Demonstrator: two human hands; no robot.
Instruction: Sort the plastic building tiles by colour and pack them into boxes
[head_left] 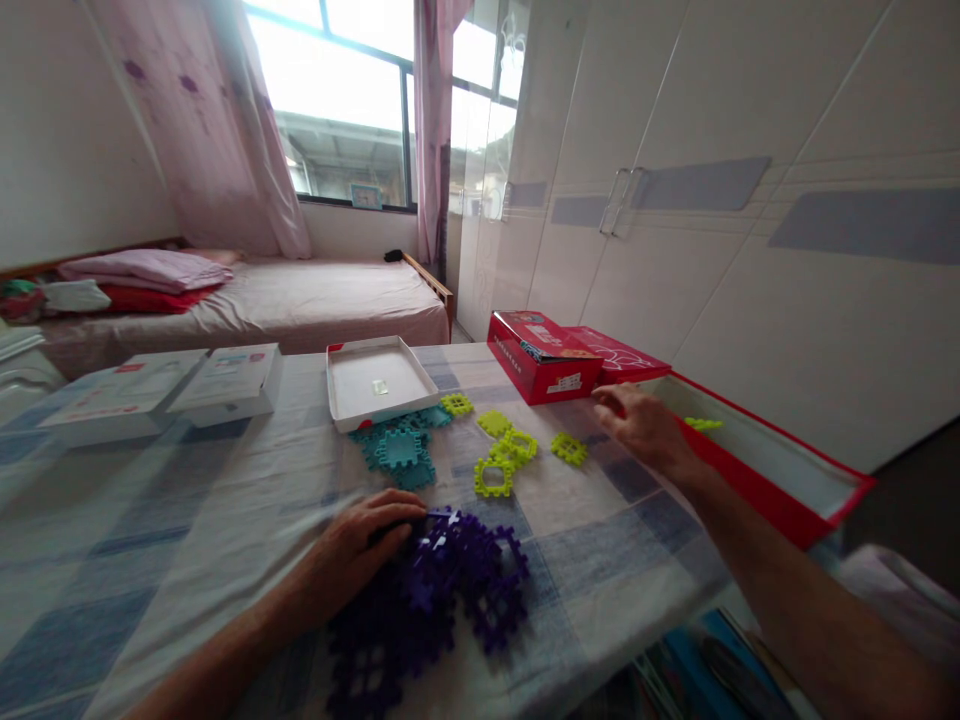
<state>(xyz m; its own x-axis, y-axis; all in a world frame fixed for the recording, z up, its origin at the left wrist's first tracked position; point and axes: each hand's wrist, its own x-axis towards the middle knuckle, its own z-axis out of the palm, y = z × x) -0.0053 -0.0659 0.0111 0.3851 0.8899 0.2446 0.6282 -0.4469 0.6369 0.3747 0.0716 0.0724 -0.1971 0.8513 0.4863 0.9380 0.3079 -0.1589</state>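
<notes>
Left hand (360,545) lies near the table's (225,480) front edge, fingers loosely extended, touching the purple pieces (465,555). Right arm (787,600) reaches over the right edge, right hand (649,428) half-curled; can't tell its grip.

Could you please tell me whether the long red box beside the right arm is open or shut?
Open: the box shows its pale inside, with a yellow-green piece visible.

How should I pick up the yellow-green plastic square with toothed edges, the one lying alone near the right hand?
Pinch the yellow-green plastic square by two opposite toothed edges, probably from above and the side nearest the right hand: it lies flat and apart, so those edges look free all round.
</notes>
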